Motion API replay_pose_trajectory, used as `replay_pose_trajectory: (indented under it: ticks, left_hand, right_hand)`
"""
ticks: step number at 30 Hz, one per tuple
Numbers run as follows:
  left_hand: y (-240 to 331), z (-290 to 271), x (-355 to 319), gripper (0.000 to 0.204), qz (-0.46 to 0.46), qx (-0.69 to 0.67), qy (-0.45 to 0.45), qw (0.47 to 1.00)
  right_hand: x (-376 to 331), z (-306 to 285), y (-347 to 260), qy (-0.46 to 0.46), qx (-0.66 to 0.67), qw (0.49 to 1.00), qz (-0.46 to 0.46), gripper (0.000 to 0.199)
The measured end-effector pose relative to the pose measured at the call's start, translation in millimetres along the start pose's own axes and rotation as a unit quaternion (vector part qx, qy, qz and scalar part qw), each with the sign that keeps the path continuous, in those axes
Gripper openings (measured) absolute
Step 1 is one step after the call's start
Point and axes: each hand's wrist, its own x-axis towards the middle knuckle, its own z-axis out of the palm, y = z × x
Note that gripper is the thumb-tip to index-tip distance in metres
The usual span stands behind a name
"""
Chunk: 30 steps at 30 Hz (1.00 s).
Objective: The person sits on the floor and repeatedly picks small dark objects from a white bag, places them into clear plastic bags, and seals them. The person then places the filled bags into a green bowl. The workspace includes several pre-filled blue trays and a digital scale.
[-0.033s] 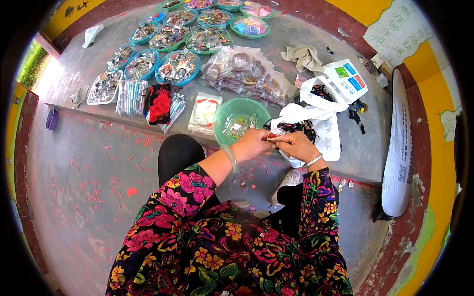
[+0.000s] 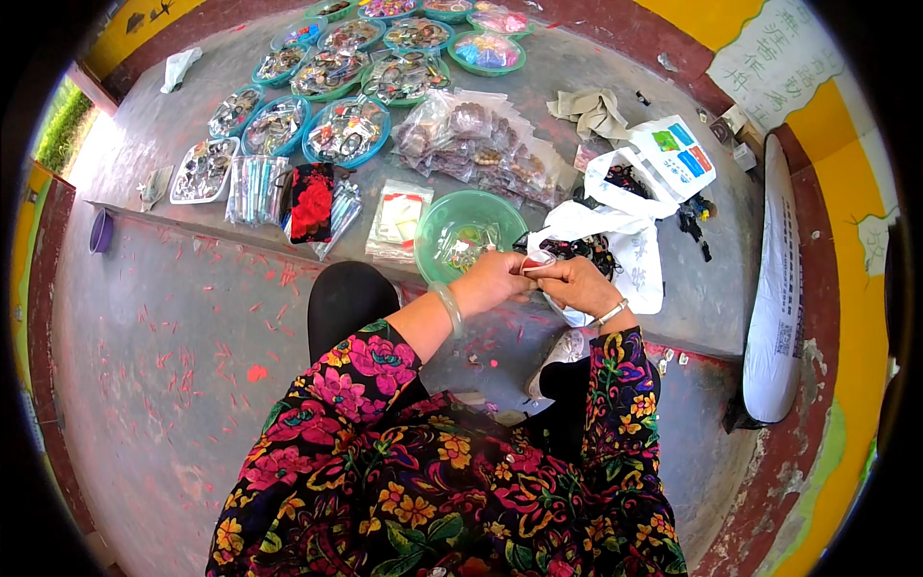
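Both my hands meet just in front of the green basin (image 2: 430,216), fingers pinched together. Between my fingertips is a small red-and-white piece (image 2: 538,263), which looks partly like clear film; its kind is too small to tell. My left hand (image 2: 488,279), with a pale bangle at the wrist, grips it from the left. On its other side, my right hand (image 2: 580,288) closes on it with thumb and fingers. Small packets (image 2: 471,245) with green and red bits lie inside the basin. White plastic bags (image 2: 636,260) holding black items sit right of my hands.
Clear bags of beaded bracelets (image 2: 481,135) are heaped behind the basin. Several basins of packaged goods (image 2: 346,133) stand farther back. Flat packets (image 2: 399,221), a red-and-black pouch (image 2: 311,202) and pen bundles (image 2: 256,189) line the ledge. A long silver-white case (image 2: 781,288) leans at the right.
The red-and-white piece shows a little more between my fingertips, with its shiny film turned upward. My arms and the surrounding things stay in place.
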Motion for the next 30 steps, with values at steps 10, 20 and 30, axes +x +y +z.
replay_pose_trajectory:
  ticks: [10, 20, 30]
  left_hand:
    - [-8, -2, 4, 0.022, -0.012, 0.026, 0.014, 0.999]
    - [11, -11, -4, 0.029, -0.044, -0.128, -0.030, 0.990]
    - [1, -8, 1, 0.019, -0.067, -0.076, 0.007, 0.995]
  right_hand:
    - [7, 7, -3, -0.031, -0.035, 0.998, 0.040, 0.027]
    - [12, 10, 7, 0.093, 0.086, 0.991, 0.036, 0.013]
    - [10, 12, 0, 0.132, 0.045, 0.989, 0.040, 0.014]
